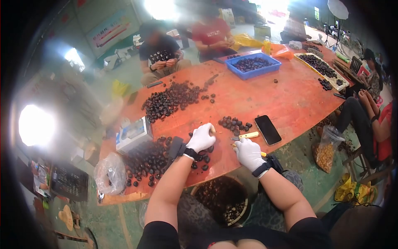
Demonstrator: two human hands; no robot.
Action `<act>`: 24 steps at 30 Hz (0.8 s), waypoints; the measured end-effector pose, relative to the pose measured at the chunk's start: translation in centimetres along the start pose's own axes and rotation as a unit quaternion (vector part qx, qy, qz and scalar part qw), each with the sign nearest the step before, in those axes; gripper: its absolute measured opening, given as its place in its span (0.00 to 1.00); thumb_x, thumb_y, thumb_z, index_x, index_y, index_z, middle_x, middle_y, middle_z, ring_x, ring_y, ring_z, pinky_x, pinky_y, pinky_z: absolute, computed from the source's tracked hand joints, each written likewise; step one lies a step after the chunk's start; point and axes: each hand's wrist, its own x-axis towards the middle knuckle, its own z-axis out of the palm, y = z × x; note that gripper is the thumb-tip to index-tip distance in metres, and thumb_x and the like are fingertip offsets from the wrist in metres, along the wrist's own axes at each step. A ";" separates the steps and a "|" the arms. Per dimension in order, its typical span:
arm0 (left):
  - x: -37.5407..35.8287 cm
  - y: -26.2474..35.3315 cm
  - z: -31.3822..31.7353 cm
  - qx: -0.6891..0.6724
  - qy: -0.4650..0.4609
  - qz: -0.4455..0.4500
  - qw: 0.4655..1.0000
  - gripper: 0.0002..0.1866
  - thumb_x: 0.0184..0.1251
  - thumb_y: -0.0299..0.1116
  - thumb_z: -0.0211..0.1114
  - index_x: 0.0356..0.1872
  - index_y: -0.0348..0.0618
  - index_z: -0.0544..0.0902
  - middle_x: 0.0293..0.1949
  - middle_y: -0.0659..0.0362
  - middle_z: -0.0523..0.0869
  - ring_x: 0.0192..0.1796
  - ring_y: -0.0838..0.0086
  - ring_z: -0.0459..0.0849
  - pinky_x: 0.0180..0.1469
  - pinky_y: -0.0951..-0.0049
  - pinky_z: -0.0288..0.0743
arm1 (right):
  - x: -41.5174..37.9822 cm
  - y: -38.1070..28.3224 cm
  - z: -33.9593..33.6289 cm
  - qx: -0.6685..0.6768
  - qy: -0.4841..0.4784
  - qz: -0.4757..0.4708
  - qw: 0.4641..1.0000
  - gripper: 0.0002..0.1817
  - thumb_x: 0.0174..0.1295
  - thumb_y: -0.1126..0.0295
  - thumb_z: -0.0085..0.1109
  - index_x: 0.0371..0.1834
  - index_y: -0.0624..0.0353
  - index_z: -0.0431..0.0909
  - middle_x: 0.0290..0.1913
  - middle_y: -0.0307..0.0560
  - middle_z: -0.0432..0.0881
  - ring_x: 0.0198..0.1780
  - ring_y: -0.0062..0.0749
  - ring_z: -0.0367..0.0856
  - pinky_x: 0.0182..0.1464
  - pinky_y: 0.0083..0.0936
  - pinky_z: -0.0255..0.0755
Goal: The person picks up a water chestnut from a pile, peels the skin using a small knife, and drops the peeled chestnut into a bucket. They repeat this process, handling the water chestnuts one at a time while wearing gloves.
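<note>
My left hand [202,138], in a white glove, is closed over the red table, with something small and tan at its fingertips that I cannot make out. Dark round nuts [153,159] lie beside and below its wrist. My right hand [248,153], also gloved, is wrapped round a knife with a yellow handle [263,154] and sits at the table's near edge. Just beyond it rests another yellow-handled knife [248,135], close to a small group of dark nuts [234,124] and a black phone [268,130].
A white box [134,135] and a plastic bag [110,173] stand at the left of the table [244,97]. Farther back are a nut heap [170,99], a blue tray [253,74] and seated people. Below the near edge is a basket of shells [244,207].
</note>
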 end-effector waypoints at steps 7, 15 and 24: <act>5.2 -1.0 5.4 0.065 0.113 0.051 0.990 0.29 0.60 0.29 0.66 0.65 0.44 0.74 0.54 0.48 0.83 0.54 0.54 0.80 0.59 0.56 0.72 | 0.3 0.0 0.4 -0.010 0.013 -0.003 1.000 0.09 0.63 0.64 0.56 0.38 0.55 0.82 0.37 0.46 0.81 0.41 0.40 0.82 0.36 0.38 0.77; 3.1 0.2 4.0 -0.088 0.078 0.069 0.991 0.17 0.54 0.24 0.69 0.47 0.43 0.85 0.38 0.55 0.81 0.39 0.64 0.84 0.44 0.67 0.78 | 0.3 0.7 0.1 0.008 0.000 0.021 1.000 0.09 0.62 0.63 0.58 0.38 0.55 0.81 0.37 0.46 0.81 0.41 0.41 0.82 0.37 0.39 0.77; -1.7 1.2 3.4 -0.096 -0.061 0.087 0.990 0.15 0.53 0.27 0.73 0.44 0.40 0.86 0.38 0.52 0.87 0.40 0.62 0.85 0.47 0.66 0.79 | 0.5 -0.4 0.1 0.028 0.036 -0.002 0.999 0.11 0.61 0.61 0.61 0.43 0.52 0.81 0.37 0.43 0.80 0.42 0.39 0.82 0.37 0.37 0.77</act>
